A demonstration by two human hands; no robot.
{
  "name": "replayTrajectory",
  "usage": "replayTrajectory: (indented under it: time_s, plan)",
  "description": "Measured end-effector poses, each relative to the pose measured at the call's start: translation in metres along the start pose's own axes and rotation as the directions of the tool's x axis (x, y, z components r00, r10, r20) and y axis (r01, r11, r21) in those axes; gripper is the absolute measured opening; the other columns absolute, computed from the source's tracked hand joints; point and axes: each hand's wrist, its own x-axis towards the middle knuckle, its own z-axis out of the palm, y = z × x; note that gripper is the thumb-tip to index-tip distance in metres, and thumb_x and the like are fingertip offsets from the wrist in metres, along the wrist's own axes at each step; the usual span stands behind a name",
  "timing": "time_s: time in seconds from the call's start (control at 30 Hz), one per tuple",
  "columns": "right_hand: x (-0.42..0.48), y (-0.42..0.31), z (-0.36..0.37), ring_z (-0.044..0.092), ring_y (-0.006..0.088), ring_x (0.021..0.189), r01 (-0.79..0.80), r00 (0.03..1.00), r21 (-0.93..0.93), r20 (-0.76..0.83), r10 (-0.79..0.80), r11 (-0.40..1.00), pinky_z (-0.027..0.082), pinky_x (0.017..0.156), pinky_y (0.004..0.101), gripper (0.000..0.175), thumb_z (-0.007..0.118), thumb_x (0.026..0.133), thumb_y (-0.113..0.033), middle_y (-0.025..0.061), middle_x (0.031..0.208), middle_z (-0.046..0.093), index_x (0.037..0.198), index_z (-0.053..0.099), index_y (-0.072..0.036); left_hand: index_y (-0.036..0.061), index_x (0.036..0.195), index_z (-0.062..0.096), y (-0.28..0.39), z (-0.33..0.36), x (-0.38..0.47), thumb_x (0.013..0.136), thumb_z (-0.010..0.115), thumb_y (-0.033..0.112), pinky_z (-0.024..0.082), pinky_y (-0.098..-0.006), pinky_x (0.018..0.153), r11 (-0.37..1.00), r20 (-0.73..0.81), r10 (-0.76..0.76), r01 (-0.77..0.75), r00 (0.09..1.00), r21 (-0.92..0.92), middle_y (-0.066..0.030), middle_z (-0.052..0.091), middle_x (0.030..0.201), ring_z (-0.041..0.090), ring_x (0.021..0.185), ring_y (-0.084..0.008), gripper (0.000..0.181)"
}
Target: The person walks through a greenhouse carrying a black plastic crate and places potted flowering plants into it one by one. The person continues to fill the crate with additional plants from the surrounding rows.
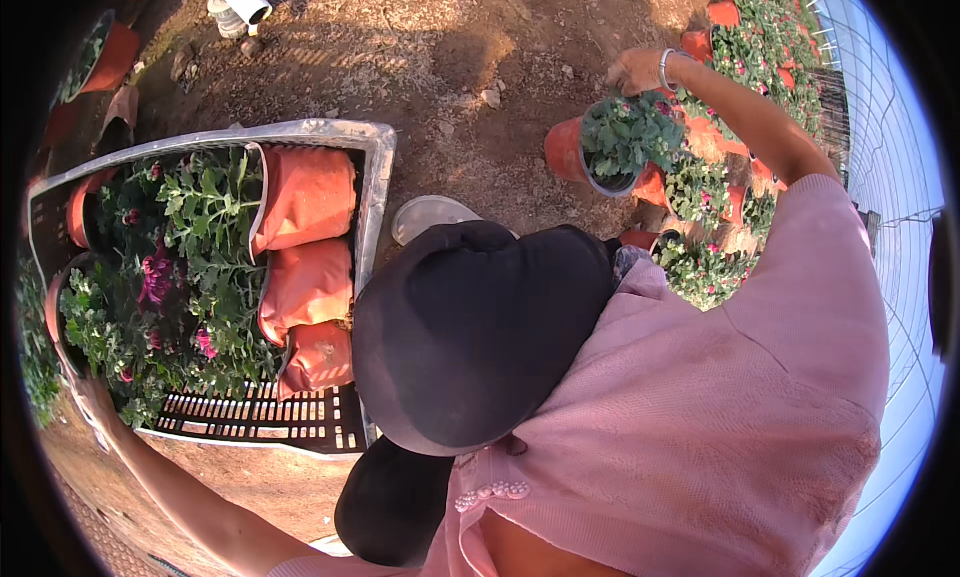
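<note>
My right hand [636, 71], with a bracelet at the wrist, is at the upper right, fingers bent, just beside a leafy plant [630, 135] in a red pot [564, 151]. Whether it grips anything cannot be told. My left arm reaches to the lower left side of a slatted plastic crate [381, 164]; my left hand [81, 385] is largely hidden near the rim of a red pot [52, 314]. In the crate, several red soft-sided pots [311, 198] lie on their sides, their leafy plants [214, 198] pointing inward, some with magenta flowers [156, 278].
More red pots with plants [705, 190] stand in rows at the right. A white pipe piece [238, 0] is on the soil at the top. A tilted red pot [112, 55] stands at the upper left. My bent, black-clad legs [480, 329] are beside the crate.
</note>
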Motion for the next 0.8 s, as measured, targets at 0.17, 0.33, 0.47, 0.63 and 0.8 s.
replayTrajectory:
  time_s: [0.17, 0.33, 0.47, 0.63, 0.8]
  plan:
    - [0.008, 0.02, 0.03, 0.062, 0.0265, 0.082, -0.129, 0.985, 0.326, 0.152, 0.082, 0.937, 0.049, 0.072, 0.0403, 0.04, 0.063, 0.066, -0.01, 0.0151, 0.091, 0.067, 0.105, 0.067, -0.005, 0.0124, 0.146, 0.031, -0.015, 0.005, -0.002, 0.09, 0.044, 0.007, 0.034, -0.0429, 0.105, 0.996, -0.062, 0.079, -0.082, 0.995, -0.042, -0.0163, 0.038, 0.144, 0.037, 0.13, -0.0357, 0.058]
    - [0.06, 0.036, 0.04, 0.064, 0.0301, 0.083, 0.145, 0.981, -0.2, 0.159, -0.114, 0.969, 0.049, 0.072, 0.0428, 0.03, 0.061, 0.073, -0.017, 0.0172, 0.093, 0.068, 0.101, 0.068, -0.006, 0.0086, 0.135, 0.043, -0.028, 0.014, 0.006, 0.086, 0.053, 0.012, 0.034, -0.0414, 0.104, 0.944, -0.023, 0.245, -0.233, 0.969, 0.235, -0.0197, 0.041, 0.14, 0.041, 0.125, -0.0379, 0.05]
    - [0.081, 0.017, 0.06, 0.065, 0.0357, 0.09, 0.354, 0.917, -0.439, 0.337, -0.213, 0.826, 0.051, 0.077, 0.0444, 0.032, 0.06, 0.076, -0.025, 0.0182, 0.097, 0.068, 0.103, 0.07, -0.012, 0.0086, 0.127, 0.052, -0.011, 0.012, 0.002, 0.083, 0.059, 0.015, 0.037, -0.0427, 0.1, 0.848, 0.036, 0.114, -0.116, 0.993, 0.516, -0.0208, 0.046, 0.133, 0.046, 0.119, -0.0373, 0.046]
    - [0.043, -0.034, 0.055, 0.067, 0.0336, 0.083, 0.157, 0.98, -0.62, 0.192, -0.046, 0.769, 0.053, 0.073, 0.0434, 0.018, 0.062, 0.069, -0.02, 0.0182, 0.083, 0.069, 0.076, 0.072, -0.006, 0.0222, 0.143, 0.036, 0.038, 0.0, -0.025, 0.081, 0.054, 0.016, 0.042, -0.045, 0.087, 0.982, -0.156, 0.039, -0.008, 0.987, 0.191, -0.0248, 0.058, 0.115, 0.056, 0.103, -0.0359, 0.065]
    - [-0.03, -0.114, -0.041, 0.065, 0.0326, 0.074, 0.174, 0.93, -0.7, -0.114, -0.349, 0.693, 0.049, 0.065, 0.0434, 0.013, 0.058, 0.07, -0.015, 0.0167, 0.071, 0.065, 0.07, 0.068, -0.007, 0.031, 0.137, 0.044, 0.076, -0.008, -0.028, 0.071, 0.052, 0.007, 0.048, -0.0398, 0.077, 0.95, -0.309, 0.023, 0.076, 0.951, 0.304, -0.013, 0.067, 0.099, 0.064, 0.088, -0.0298, 0.07]
